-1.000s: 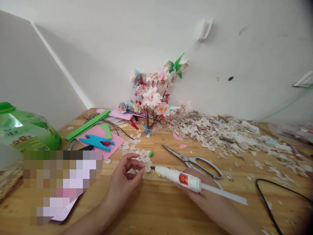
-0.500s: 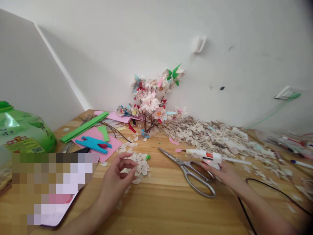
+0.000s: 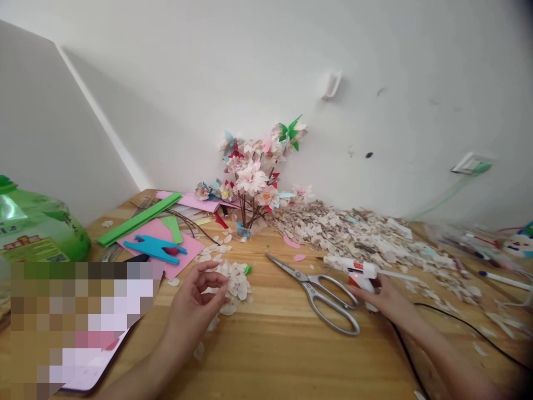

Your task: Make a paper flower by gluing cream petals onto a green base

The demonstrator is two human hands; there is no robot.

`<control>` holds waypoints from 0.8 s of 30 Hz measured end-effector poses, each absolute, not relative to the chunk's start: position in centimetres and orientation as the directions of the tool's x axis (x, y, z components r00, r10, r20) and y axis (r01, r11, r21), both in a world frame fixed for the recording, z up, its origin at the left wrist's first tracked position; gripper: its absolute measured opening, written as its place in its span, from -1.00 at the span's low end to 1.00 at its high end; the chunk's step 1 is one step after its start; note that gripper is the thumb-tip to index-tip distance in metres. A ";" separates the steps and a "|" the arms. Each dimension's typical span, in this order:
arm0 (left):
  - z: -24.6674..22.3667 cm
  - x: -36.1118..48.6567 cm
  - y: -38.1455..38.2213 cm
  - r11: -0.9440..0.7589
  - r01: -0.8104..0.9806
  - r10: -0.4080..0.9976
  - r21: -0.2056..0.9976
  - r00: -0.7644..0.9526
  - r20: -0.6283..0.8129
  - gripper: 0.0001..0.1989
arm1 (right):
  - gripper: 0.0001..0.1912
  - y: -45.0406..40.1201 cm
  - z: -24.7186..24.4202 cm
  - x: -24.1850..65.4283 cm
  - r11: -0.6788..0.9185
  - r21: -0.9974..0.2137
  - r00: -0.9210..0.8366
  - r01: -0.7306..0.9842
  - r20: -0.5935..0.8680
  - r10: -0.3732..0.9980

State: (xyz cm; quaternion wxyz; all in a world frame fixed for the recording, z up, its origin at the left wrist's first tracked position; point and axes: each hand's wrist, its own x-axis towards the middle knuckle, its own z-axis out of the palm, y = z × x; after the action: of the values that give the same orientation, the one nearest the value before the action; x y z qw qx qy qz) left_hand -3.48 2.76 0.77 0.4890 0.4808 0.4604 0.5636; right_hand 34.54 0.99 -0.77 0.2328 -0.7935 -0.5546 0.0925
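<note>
My left hand (image 3: 200,300) rests low over the table with fingers loosely curled and apart. Right beside its fingertips lies a small heap of whitish dried petals (image 3: 239,283) with a bit of green at its edge. I cannot see anything gripped in that hand. My right hand (image 3: 385,297) is wrapped around the handle of a white glue gun (image 3: 353,266), whose nozzle points left. A red light glows on the gun, and a glue stick (image 3: 402,275) juts from its back. Metal scissors (image 3: 314,286) lie between my hands, blades toward the upper left.
Behind stands a bunch of petal flowers (image 3: 252,180) on brown stems. A wide heap of dried petals (image 3: 353,233) spreads right of it. Pink paper (image 3: 189,250), a blue cutout (image 3: 156,248), a phone (image 3: 83,378) and a green bottle (image 3: 45,222) occupy the left. A black cord (image 3: 466,322) trails right.
The view has shifted slightly, moving most things left. My right hand and the glue gun have moved a little right relative to the scissors. My left hand keeps its pose beside the petals.
</note>
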 end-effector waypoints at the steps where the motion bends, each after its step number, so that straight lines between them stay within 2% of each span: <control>1: 0.8 -3.6 2.8 -0.098 -0.104 0.995 0.990 -0.048 0.093 -0.59 | -0.50 0.4 -0.5 34.5 -0.310 -0.403 0.404 0.861 0.172 0.899; 3: 0.9 -3.8 2.9 -0.099 -0.100 0.995 0.990 -0.043 0.095 -0.59 | -0.54 -1.3 0.2 33.8 -0.364 -0.244 0.426 0.899 0.298 0.854; 5: 1.0 -3.9 3.0 -0.102 -0.106 0.994 0.989 -0.060 0.096 -0.60 | -0.62 -3.1 1.0 32.0 -0.302 -0.163 0.342 0.939 0.357 0.870; 7: 1.0 -3.9 2.9 -0.101 -0.114 0.993 0.988 -0.069 0.094 -0.59 | -0.67 -4.3 1.7 28.8 -0.134 -0.186 0.195 0.973 0.360 0.912; 10: 1.2 -3.8 2.8 -0.088 -0.115 0.995 0.989 -0.048 0.083 -0.59 | -0.73 -3.8 2.5 22.8 0.141 -0.282 -0.049 0.949 0.311 0.949; 13: 1.2 -3.9 2.8 -0.090 -0.110 0.995 0.990 -0.048 0.085 -0.60 | -0.76 -0.9 2.7 17.6 0.257 -0.364 -0.177 0.895 0.238 0.955; 18: 1.1 -4.2 3.2 -0.119 -0.149 0.989 0.982 -0.100 0.105 -0.60 | -0.88 4.4 2.1 13.3 0.160 -0.401 -0.111 0.902 0.144 0.983; 24: 0.8 -4.3 3.2 -0.111 -0.164 0.993 0.980 -0.066 0.102 -0.60 | -0.88 7.1 0.5 11.7 -0.011 -0.407 0.051 0.913 0.087 0.995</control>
State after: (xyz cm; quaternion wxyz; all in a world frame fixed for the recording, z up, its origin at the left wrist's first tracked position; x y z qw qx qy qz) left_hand -4.28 3.21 0.82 0.4982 0.4678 0.4428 0.5804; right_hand 11.74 7.09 0.50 0.1808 -0.7019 -0.6797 0.1130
